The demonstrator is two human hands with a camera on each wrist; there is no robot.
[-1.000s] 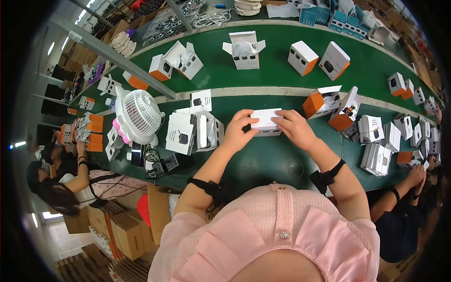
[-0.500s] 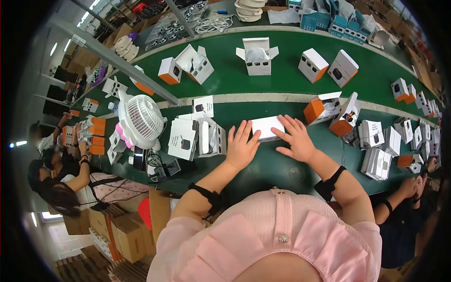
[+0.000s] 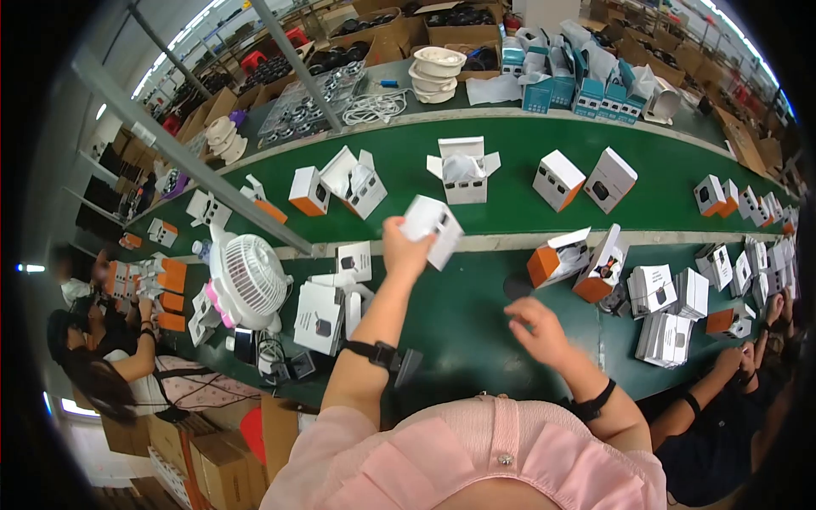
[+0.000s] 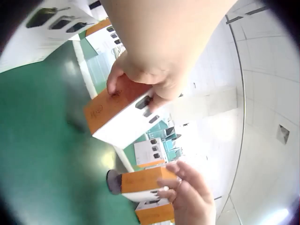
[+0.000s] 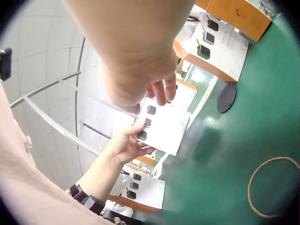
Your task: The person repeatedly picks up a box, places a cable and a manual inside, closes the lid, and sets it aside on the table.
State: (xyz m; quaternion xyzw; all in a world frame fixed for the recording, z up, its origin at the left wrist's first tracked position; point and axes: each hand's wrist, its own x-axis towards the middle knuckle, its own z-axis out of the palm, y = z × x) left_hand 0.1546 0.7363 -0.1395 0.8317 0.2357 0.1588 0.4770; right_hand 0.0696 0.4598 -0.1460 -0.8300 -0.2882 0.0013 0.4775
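Observation:
My left hand (image 3: 406,248) grips a closed white and orange carton (image 3: 432,229) by one side and holds it up, tilted, over the green table. Small dark device pictures are printed on its white face, and the left wrist view shows its orange side (image 4: 105,108) with the thumb and fingers wrapped over one end. Apart from the carton, lower and to the right, my right hand (image 3: 541,331) hovers with loosely bent fingers and nothing in them. A dark round disc (image 3: 516,286) lies on the table beyond the right hand.
Two opened cartons (image 3: 602,265) stand right of the disc, near stacks of white printed sleeves (image 3: 663,336). Left are a white fan (image 3: 251,276) and more sleeves (image 3: 318,316). Several cartons line the green belt (image 3: 501,191) behind. A rubber band (image 5: 253,187) lies on the table. People sit at both sides.
Both hands were at the carton on the table, then spread flat beside it. Now the left hand has lifted it up and leftward, while the right hand has drawn back. The head view has tilted up.

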